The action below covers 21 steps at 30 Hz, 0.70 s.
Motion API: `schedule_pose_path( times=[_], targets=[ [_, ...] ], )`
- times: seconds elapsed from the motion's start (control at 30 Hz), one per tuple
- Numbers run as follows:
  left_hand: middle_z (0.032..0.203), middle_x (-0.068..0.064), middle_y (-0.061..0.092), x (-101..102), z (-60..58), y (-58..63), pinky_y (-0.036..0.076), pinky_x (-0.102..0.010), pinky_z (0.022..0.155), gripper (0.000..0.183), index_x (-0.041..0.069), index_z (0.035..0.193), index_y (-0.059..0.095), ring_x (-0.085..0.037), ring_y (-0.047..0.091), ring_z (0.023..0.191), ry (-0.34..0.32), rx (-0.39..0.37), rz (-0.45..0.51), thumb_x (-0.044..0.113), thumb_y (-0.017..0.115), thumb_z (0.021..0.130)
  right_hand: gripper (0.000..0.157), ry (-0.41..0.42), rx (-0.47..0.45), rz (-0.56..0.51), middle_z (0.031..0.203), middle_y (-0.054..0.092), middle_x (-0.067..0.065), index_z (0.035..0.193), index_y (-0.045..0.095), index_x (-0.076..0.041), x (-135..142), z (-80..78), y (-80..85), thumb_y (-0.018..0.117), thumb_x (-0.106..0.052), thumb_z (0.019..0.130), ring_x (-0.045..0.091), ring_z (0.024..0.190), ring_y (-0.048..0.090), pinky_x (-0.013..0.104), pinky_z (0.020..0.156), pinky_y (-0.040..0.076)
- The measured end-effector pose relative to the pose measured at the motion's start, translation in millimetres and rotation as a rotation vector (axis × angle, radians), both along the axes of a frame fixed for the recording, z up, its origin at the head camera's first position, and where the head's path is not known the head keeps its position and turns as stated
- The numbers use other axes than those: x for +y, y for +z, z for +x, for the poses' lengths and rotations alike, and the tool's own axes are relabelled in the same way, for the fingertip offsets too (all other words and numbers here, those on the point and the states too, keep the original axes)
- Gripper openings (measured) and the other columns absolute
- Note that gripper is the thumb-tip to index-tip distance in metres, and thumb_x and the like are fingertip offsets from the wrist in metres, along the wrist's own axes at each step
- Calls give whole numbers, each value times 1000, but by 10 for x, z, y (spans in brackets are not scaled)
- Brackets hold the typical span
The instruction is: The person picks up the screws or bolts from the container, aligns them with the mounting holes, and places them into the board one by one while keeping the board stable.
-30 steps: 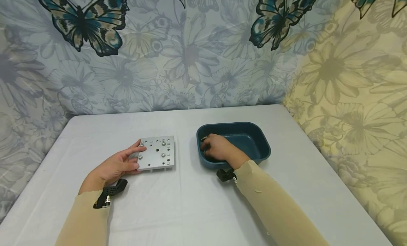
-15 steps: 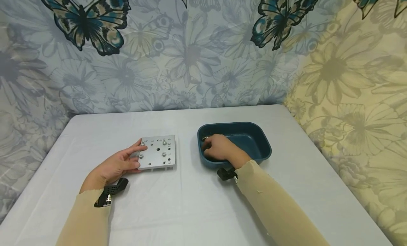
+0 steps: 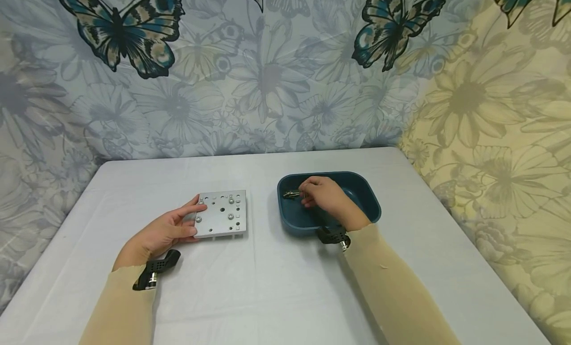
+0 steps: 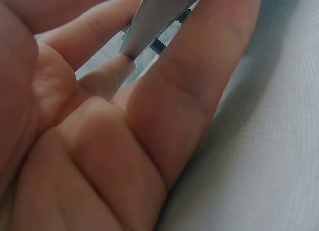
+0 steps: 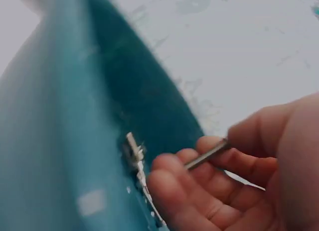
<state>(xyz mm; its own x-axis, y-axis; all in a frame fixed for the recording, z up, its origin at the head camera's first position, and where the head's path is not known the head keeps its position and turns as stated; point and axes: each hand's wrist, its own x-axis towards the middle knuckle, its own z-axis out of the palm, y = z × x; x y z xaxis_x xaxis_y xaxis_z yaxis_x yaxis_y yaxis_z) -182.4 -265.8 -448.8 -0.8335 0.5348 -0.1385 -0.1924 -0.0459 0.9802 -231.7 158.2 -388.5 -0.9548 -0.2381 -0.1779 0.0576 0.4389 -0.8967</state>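
In the head view my left hand (image 3: 158, 232) grips the left edge of a silver metal plate (image 3: 221, 213) with holes and several socket-head screws in its face. The left wrist view shows the plate (image 4: 154, 22) edge-on, with threaded screw ends (image 4: 158, 46) sticking out beneath it. My right hand (image 3: 327, 199) is over the dark blue plastic bin (image 3: 296, 228). Between its thumb and fingers it pinches a thin metal rod (image 5: 207, 155); the rod's ends are partly hidden, so its kind is unclear. Small metal pieces (image 3: 292, 194) lie in the bin's left end.
A white cloth covers the table (image 3: 250, 295). Patterned fabric (image 3: 267, 87) hangs behind and to the right of it. A black wrist camera (image 3: 156, 270) sits at the left sleeve, another camera (image 3: 332, 235) at the right one, close to the bin's near rim.
My right hand has risen from the bin's left end and shifted right and away, uncovering the metal pieces there. The left hand and plate stay nearly still.
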Motion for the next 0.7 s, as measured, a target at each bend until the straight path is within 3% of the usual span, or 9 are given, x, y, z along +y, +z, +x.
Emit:
schedule_pose_path(
  times=[0.13,0.27,0.47,0.7],
  targets=[
    [165,8,-14,-1,-6,-2,54,-35,89,76,-2,155,30,-17,57,122,-2,2,0,-6,68,90,36,-111,-112,-339,107,65,23,124,58,13,38,-16,-1,52,-16,103,26,85,68,34,77,58],
    [165,8,-15,-5,-10,-5,54,-36,90,75,-3,154,29,-18,57,122,-10,3,15,-7,67,90,37,-178,-190,-534,96,67,15,129,54,12,44,-47,-3,54,-15,103,22,79,69,32,73,59],
    [165,7,-14,-4,-16,-7,55,-36,89,75,-4,154,29,-18,58,121,-3,11,8,-7,67,90,36,-204,-239,-558,101,69,13,133,54,5,15,-44,34,56,-14,103,21,82,70,29,74,58],
    [165,8,-13,-4,-18,-5,54,-36,89,74,-3,154,30,-17,57,121,9,2,2,-6,68,90,37,-168,-257,-452,110,70,14,135,54,4,-46,-37,81,59,-14,102,18,81,69,22,66,55]
  ],
)
